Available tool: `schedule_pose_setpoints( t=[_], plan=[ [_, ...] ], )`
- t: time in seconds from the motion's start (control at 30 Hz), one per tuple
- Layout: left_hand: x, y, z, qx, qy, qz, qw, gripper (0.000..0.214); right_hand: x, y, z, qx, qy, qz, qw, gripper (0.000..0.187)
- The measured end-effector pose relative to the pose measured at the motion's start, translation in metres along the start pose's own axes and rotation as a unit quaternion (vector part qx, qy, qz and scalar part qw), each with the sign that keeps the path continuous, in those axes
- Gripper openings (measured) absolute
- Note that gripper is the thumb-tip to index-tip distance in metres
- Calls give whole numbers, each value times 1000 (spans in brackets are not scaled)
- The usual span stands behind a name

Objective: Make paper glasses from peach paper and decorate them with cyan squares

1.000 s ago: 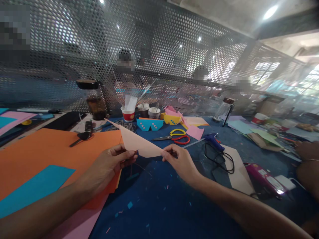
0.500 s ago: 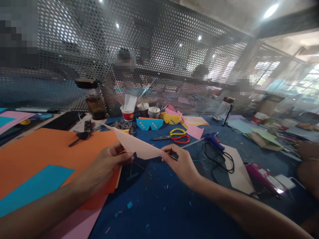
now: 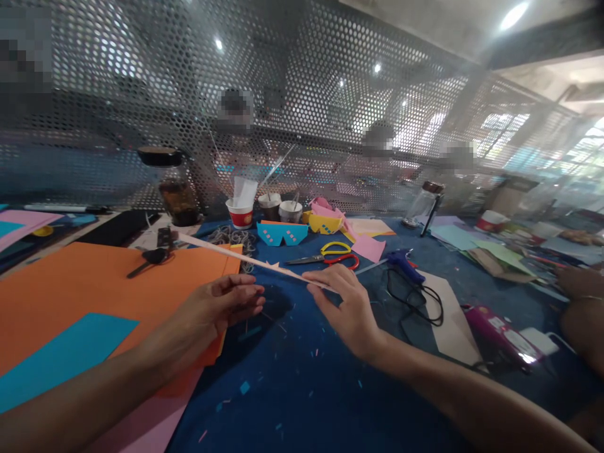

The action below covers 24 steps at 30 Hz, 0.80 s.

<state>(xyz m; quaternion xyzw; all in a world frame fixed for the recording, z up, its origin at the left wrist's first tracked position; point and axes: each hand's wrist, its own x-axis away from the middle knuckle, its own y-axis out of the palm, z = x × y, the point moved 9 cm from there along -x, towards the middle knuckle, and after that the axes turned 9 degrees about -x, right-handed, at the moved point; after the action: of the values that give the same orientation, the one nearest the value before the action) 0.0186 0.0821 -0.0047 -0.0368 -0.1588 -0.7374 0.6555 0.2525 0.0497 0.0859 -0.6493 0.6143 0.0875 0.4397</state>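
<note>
My right hand (image 3: pixel 346 308) pinches the near end of a pale pink folded paper (image 3: pixel 245 258). The paper is turned almost edge-on, a thin strip slanting up and left over the blue table (image 3: pixel 302 384). Just below the strip hovers my left hand (image 3: pixel 221 311), its fingers loosely stretched towards the right and holding nothing. Under that hand lies the corner of a large orange sheet (image 3: pixel 94 283).
A light blue sheet (image 3: pixel 66 358) and a pink sheet (image 3: pixel 146 421) lie at the left. Yellow-and-red scissors (image 3: pixel 330 255), a blue glue gun (image 3: pixel 401 261), a purple glue gun (image 3: pixel 495 330), blue paper glasses (image 3: pixel 282 234), cups (image 3: pixel 240 217) and a jar (image 3: pixel 177 195) stand beyond. Another person's arm (image 3: pixel 582 314) rests at the right edge.
The pale pink paper has tipped from facing me to nearly edge-on. My left hand has let go of it and dropped slightly; my right hand still holds its near end.
</note>
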Motion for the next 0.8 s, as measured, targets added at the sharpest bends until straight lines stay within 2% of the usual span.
schedule_pose_setpoints(
  t=[0.2, 0.3, 0.43, 0.53, 0.63, 0.7, 0.8],
  plan=[
    [8, 15, 7, -47, 16, -44, 998, 30, 6, 13, -19, 104, -102, -77, 986, 24],
    [10, 15, 10, -47, 16, -39, 998, 28, 11, 21, -25, 126, -136, -115, 976, 25],
    [8, 10, 10, -54, 26, -20, 998, 30, 16, 29, -30, 122, -144, -157, 970, 25],
    [8, 8, 11, -68, 34, -6, 997, 28, 12, 26, -25, 67, -85, -140, 984, 28],
    [9, 12, 10, -91, 36, -21, 995, 25, 3, 15, -2, -31, 51, -78, 995, 17],
    [10, 17, 7, -105, 35, -47, 993, 23, 2, 15, 16, -100, 142, -62, 983, 17],
    [11, 20, -2, -120, 21, -78, 990, 22, 5, 27, 32, -184, 231, -92, 951, 22]
  ],
)
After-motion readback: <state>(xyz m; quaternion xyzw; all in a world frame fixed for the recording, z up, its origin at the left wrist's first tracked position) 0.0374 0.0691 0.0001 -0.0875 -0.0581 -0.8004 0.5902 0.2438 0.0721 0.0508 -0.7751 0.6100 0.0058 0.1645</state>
